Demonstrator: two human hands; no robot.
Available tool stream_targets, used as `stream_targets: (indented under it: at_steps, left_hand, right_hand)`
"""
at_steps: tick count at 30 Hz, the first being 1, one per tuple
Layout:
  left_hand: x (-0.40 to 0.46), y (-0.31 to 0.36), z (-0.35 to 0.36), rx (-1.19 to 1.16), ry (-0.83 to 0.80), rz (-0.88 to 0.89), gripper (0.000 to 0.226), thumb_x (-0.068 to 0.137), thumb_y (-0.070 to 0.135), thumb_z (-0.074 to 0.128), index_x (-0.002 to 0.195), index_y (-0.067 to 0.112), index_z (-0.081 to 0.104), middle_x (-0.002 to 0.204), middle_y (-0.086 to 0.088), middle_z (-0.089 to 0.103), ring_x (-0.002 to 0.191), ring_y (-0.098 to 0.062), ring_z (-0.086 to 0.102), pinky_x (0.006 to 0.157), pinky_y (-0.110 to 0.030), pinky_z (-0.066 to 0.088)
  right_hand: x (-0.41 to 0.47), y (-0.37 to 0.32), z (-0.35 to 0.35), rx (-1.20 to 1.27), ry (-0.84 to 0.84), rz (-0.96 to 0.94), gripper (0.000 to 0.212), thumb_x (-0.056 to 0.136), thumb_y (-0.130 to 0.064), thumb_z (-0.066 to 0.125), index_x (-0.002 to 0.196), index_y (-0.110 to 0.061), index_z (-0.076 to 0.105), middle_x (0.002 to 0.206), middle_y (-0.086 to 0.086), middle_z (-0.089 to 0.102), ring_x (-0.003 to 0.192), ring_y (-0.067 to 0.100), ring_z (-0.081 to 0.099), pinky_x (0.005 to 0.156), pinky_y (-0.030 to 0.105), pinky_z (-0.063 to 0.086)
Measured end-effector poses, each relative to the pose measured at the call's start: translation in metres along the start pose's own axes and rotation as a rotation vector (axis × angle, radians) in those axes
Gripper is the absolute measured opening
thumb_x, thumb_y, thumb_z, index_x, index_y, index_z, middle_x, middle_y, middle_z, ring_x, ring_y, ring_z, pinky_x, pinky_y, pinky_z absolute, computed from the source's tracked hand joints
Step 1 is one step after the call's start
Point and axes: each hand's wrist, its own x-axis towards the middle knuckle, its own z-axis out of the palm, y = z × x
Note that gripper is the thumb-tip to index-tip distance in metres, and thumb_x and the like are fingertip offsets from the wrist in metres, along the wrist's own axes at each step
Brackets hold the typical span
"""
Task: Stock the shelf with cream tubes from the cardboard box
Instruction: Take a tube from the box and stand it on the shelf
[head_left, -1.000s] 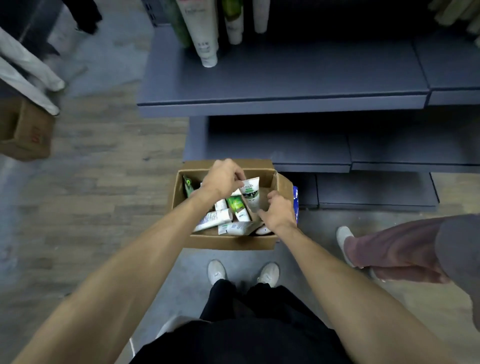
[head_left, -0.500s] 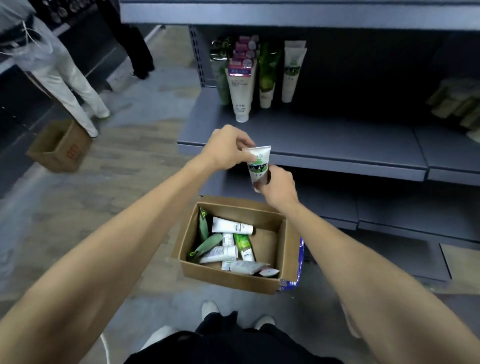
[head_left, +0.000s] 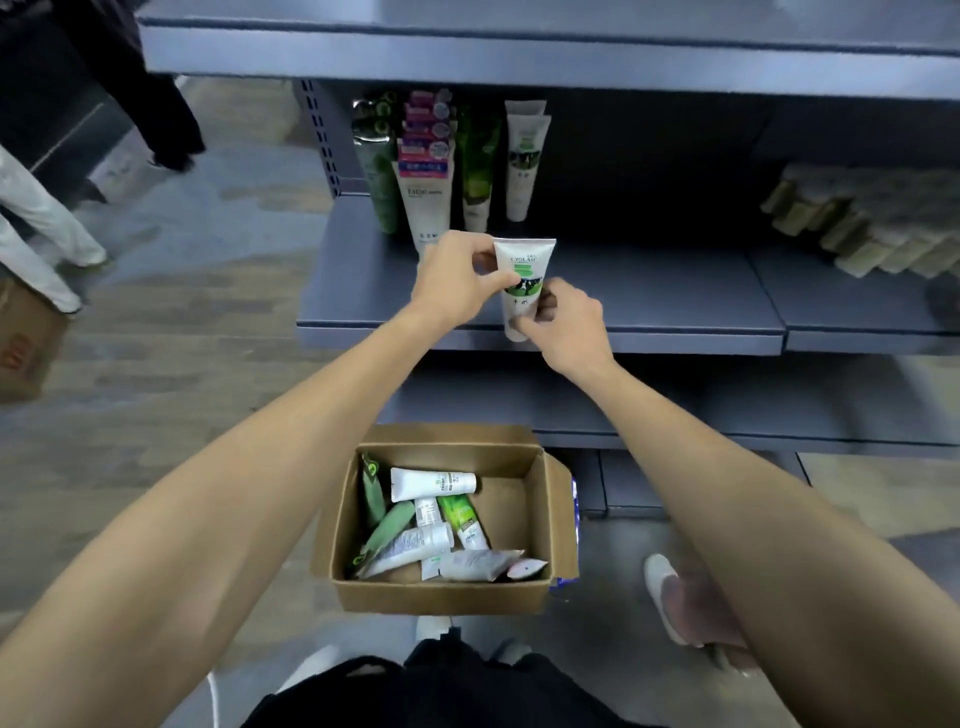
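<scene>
2 hands (head_left: 462, 280) round 1 cream tube (head_left: 522, 283)

Matt brown cardboard box (head_left: 441, 597), smooth plastic tube (head_left: 522, 270), matt grey metal shelf (head_left: 649, 296), wood-look floor (head_left: 171, 364).

A single head-worn wide-angle view looks forward and down from standing height, close over both forearms, facing the grey shelf (head_left: 649, 306) with the cardboard box (head_left: 441, 592) on the floor below
</scene>
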Motion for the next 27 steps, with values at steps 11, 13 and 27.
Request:
stream_targets:
  at_steps: [11,13,27]
  left_hand:
    - [0.044,-0.011,0.029,0.003,-0.089,0.133,0.023,0.075,0.034,0.08,0.097,0.028,0.075,0.089,0.016,0.073,0.088,0.0,0.067,0.083,-0.037,0.057]
    - [0.052,-0.01,0.03,0.031,-0.077,0.126,0.024,0.077,0.033,0.079,0.1,0.028,0.075,0.092,0.016,0.073,0.09,-0.001,0.067,0.085,-0.036,0.056]
    - [0.119,-0.017,0.053,0.022,0.057,-0.021,0.031,0.084,0.036,0.07,0.099,0.01,0.067,0.092,-0.001,0.073,0.079,-0.018,0.069,0.071,-0.042,0.059]
  right_hand:
    - [0.019,0.017,0.001,0.135,0.134,0.145,0.029,0.077,-0.013,0.082,0.091,-0.01,0.057,0.079,-0.007,0.066,0.066,-0.002,0.062,0.059,0.005,0.046]
    - [0.028,0.018,0.001,0.158,0.13,0.151,0.03,0.077,-0.014,0.083,0.091,-0.011,0.056,0.077,-0.01,0.065,0.064,-0.006,0.061,0.059,0.005,0.045]
    - [0.127,0.03,0.005,0.01,0.06,0.062,0.026,0.083,-0.027,0.076,0.097,-0.014,0.057,0.085,-0.002,0.066,0.076,0.013,0.061,0.065,0.027,0.047]
